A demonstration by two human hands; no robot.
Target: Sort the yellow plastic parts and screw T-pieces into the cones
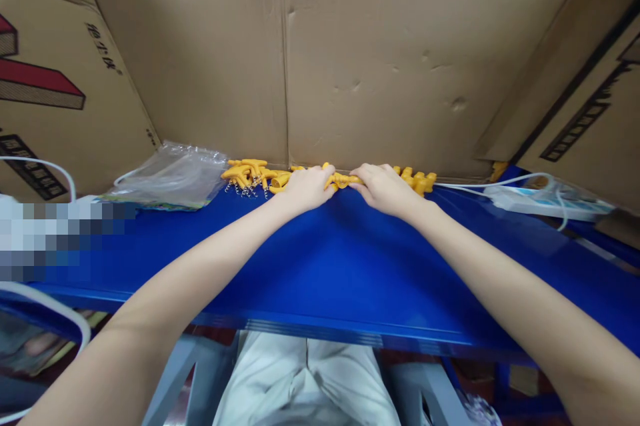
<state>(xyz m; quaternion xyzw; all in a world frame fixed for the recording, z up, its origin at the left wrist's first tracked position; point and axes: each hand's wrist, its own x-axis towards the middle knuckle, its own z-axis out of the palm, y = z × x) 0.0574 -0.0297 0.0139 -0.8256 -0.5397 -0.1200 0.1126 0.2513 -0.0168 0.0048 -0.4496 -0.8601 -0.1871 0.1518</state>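
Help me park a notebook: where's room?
Bare table lies between left arm and right arm, between right arm and white strip, and between left arm and bag. Crowded: along the cardboard, with yellow pieces, left hand and right hand.

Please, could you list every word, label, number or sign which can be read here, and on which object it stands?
Left cardboard box: probably "绝尘", then a third, unclear character and a tiny mark like ®.
Dark panel on that box: light characters, too blurred to read.
Small marks near its top and right edge: too small to read.
Dark print on the right cardboard box: too blurred to read.
Yellow pieces: no readable text.
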